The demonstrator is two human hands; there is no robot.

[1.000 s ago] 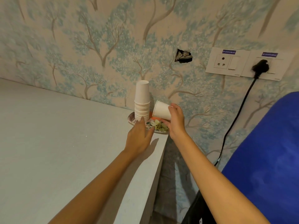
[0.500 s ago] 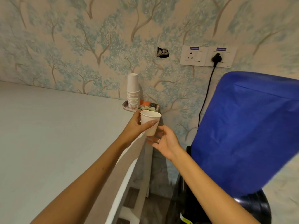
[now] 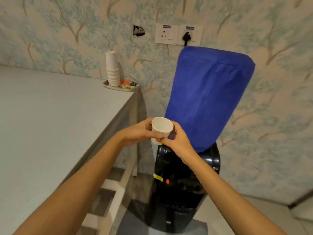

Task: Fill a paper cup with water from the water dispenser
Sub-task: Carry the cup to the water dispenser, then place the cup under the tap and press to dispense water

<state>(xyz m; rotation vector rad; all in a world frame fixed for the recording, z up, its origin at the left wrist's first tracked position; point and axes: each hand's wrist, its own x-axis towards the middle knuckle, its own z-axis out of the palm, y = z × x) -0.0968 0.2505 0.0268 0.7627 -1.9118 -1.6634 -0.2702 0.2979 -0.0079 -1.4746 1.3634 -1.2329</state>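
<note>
- A wall (image 3: 67, 31) papered with pale blue trees on cream fills the background; a small ragged hole (image 3: 138, 30) breaks it beside a white double socket (image 3: 177, 35) with a black plug (image 3: 186, 37) in its right half
- A pale grey table (image 3: 50, 124) runs along the left side, its far corner meeting the wall
- A water dispenser (image 3: 183, 189) with a black glossy body stands on the floor just right of the table; the bottle on top is hidden under a bright blue cover (image 3: 208, 99); small yellow and red marks show on the front, the taps too dark to make out
- Two bare forearms reach in from the bottom edge and meet in front of the dispenser's upper part
- The left hand (image 3: 135, 133) and right hand (image 3: 179, 141) both hold one white paper cup (image 3: 160, 128); fingers of each hand are closed around its sides, thumbs at the near side
- The cup is upright, mouth open toward the camera, inside looking dry; it is held in the air above the dispenser's front
- A stack of white paper cups (image 3: 112, 72) stands on a patterned plate (image 3: 130, 86) at the table's far corner, well apart from the hands
</note>
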